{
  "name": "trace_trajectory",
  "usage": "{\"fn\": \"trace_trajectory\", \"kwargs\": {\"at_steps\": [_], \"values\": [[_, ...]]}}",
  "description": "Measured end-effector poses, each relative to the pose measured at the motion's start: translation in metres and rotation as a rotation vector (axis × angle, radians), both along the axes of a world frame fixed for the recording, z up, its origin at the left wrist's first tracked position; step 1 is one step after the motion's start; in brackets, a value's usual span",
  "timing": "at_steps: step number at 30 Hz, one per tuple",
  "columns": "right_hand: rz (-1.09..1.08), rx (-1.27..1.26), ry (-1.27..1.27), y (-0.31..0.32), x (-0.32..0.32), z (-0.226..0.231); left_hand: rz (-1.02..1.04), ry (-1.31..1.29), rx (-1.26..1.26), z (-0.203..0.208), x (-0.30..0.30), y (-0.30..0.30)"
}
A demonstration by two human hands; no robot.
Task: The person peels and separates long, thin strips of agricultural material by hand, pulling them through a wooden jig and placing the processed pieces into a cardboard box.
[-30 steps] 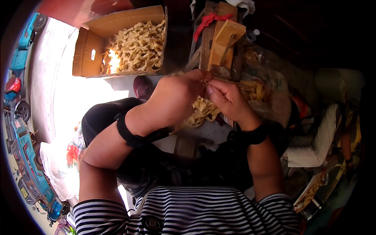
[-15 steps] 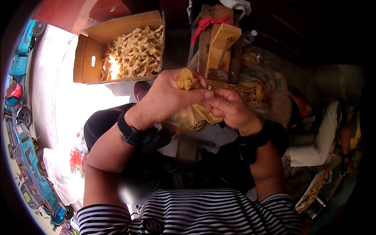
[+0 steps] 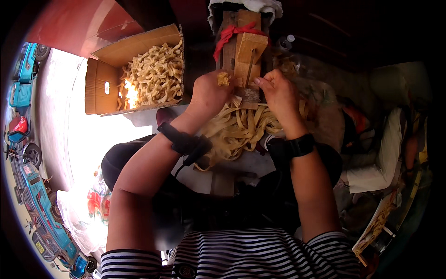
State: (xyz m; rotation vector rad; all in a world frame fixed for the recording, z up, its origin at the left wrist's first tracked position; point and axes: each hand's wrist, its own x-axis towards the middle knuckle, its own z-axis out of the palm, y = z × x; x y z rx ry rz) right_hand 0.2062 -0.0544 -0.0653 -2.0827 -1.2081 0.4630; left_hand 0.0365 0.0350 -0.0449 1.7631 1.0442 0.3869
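Note:
My left hand (image 3: 209,96) is closed around a folded, pale yellow strip bundle (image 3: 223,78), whose ruffled end sticks out above the fingers. To its right, my right hand (image 3: 281,96) makes a pinch with thumb and forefinger; a thin pale strip end seems to be between them. Both hands flank a wooden stand (image 3: 244,51), tied with a red cloth (image 3: 227,37). A narrow dark upright piece, perhaps a blade, rises from the stand between the hands. Below them lies a loose heap of long flat yellow strips (image 3: 241,125).
At the left, a cardboard box (image 3: 100,88) holds a pile of knotted yellow pieces (image 3: 155,72). A clear bottle (image 3: 286,42) stands behind the stand at right. White cloth (image 3: 260,5) lies at its far end. Plastic bags (image 3: 81,204) sit at the lower left.
My hands have moved from together over the strips to apart, up beside the wooden stand. The bundle stays in my left hand. The view has shifted slightly, and the strip heap is uncovered.

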Motion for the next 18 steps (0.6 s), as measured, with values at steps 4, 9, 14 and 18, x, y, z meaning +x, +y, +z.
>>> {"fn": "trace_trajectory", "kwargs": {"at_steps": [4, 9, 14, 18], "values": [[-0.023, 0.076, 0.428, -0.006, -0.003, 0.012, 0.072, -0.127, -0.085, 0.012, -0.015, -0.001], [0.216, 0.059, 0.877, -0.021, -0.041, 0.04, -0.077, -0.242, -0.277, 0.038, -0.028, -0.03], [0.229, 0.0, 0.735, -0.038, -0.041, 0.047, 0.027, -0.197, -0.262, 0.049, -0.043, -0.023], [0.31, 0.248, 0.246, -0.035, -0.043, 0.046, -0.144, -0.248, 0.391, 0.033, -0.043, -0.027]]}}
